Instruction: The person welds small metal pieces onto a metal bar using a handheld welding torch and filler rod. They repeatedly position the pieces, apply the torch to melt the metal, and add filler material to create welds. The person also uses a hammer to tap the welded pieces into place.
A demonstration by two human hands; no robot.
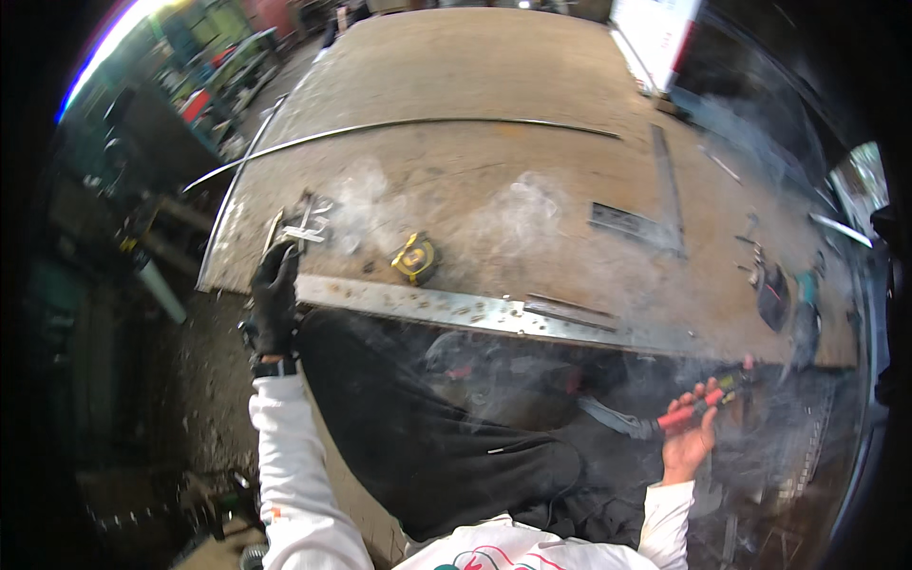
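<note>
My left hand, in a black glove, is raised at the left end of the bench's near edge. Its fingers are bent together; whatever they hold is hard to make out. Just beyond the fingertips lie small metal pieces, one of them bright. In my bare right hand, low at the right, is a red-handled electrode holder with a yellow-green part towards its tip. A grey cable runs to its handle. My right fingers wrap round the handle, in front of the bench edge.
The big metal-topped bench carries a yellow-black tape measure, a long thin rod, a steel square, a channel piece and a flat bar. An angle grinder lies at right. Smoke drifts over it. Dark cloth covers my lap.
</note>
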